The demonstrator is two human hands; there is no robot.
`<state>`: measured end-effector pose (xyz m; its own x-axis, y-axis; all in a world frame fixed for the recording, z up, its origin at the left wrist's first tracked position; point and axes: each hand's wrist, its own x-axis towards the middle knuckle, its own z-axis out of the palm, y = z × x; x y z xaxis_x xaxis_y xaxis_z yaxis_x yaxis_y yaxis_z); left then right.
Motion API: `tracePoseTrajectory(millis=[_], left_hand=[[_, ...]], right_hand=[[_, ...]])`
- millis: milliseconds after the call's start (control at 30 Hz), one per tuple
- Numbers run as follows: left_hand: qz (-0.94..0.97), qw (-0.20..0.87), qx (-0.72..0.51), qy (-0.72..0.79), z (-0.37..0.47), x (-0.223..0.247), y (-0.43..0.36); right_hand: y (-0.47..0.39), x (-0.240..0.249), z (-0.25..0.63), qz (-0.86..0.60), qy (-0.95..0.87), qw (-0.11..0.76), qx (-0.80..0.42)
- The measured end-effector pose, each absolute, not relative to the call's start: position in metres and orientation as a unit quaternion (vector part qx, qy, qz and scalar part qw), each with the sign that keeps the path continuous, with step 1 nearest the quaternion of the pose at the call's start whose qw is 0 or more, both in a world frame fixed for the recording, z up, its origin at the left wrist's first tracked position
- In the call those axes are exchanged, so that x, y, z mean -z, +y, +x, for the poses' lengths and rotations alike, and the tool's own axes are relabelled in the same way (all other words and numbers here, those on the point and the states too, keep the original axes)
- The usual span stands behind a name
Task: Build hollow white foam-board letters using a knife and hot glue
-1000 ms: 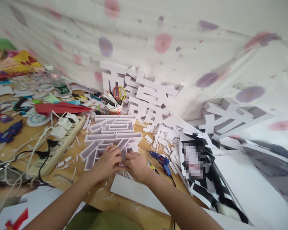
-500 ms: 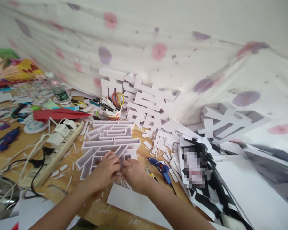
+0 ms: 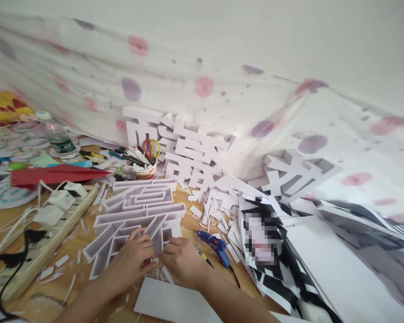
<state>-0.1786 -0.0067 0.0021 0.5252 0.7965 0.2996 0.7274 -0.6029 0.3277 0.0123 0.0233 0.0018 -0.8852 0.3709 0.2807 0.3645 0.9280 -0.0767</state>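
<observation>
Right now both hands meet at the near end of the white foam-board character [image 3: 134, 213], which lies flat on the desk [image 3: 70, 296]. Left hand [image 3: 131, 262] sits on the near middle of the piece, fingers curled over a diagonal wall strip, thumb side toward the right hand. Right hand [image 3: 182, 264] comes in from the right, fingertips pinching at the same strip, just beside the left fingers, nearly touching. Both grips are mostly closed, pinching the thin upright strip where the diagonal strokes meet; how much strip is between the fingers, cannot tell, the knuckles hide it.

Key relation: the character lies straight ahead of both hands and slightly left, its long axis running away from the person toward the wall. The worked strip is at the nearest edge, so both hands reach about equally; left hand is more over the piece, right hand at its right rim.

Around it:
- blue glue gun [image 3: 217, 246] just right of the right hand, lying on the desk, nozzle pointing left toward the hands.
- loose white sheet [image 3: 168, 300] on the near side under the wrists.
- power strip [image 3: 37, 251] with plugs well to the left.
- cup with scissors [image 3: 146, 166] beyond the character.
- finished white characters [image 3: 185, 152] leaning on the spotted cloth [image 3: 202, 80] behind.
- foam offcuts [image 3: 218, 206] heaped to the right.
</observation>
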Motion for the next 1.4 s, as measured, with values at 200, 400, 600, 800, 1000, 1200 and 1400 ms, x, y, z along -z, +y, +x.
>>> tracePoseTrajectory(millis=[200,400,600,800,1000,1200,1400], left_hand=[[0.874,0.075,-0.208,0.433,-0.18,0.002,-0.005],[0.881,0.072,-0.214,0.416,-0.182,0.008,-0.002],[0.883,0.065,-0.211,0.414,-0.183,0.007,-0.003],[0.886,0.072,-0.187,0.419,-0.183,-0.007,-0.008],[0.884,0.047,-0.209,0.415,-0.18,-0.033,-0.008],[0.879,0.047,-0.23,0.414,-0.169,-0.04,-0.004],[0.861,0.062,-0.272,0.426,-0.156,-0.041,-0.001]], right_hand=[[0.02,0.011,0.014,-0.172,-0.963,0.203,0.043],[0.019,0.015,0.015,-0.153,-0.957,0.24,0.064],[0.018,0.008,0.018,-0.207,-0.953,0.218,0.045],[0.019,0.002,0.022,-0.337,-0.913,0.229,0.015],[0.012,-0.007,0.024,-0.4,-0.88,0.253,-0.026],[0.003,-0.008,0.021,-0.439,-0.827,0.324,-0.139],[0.007,-0.013,0.023,-0.49,-0.69,0.393,-0.36]])
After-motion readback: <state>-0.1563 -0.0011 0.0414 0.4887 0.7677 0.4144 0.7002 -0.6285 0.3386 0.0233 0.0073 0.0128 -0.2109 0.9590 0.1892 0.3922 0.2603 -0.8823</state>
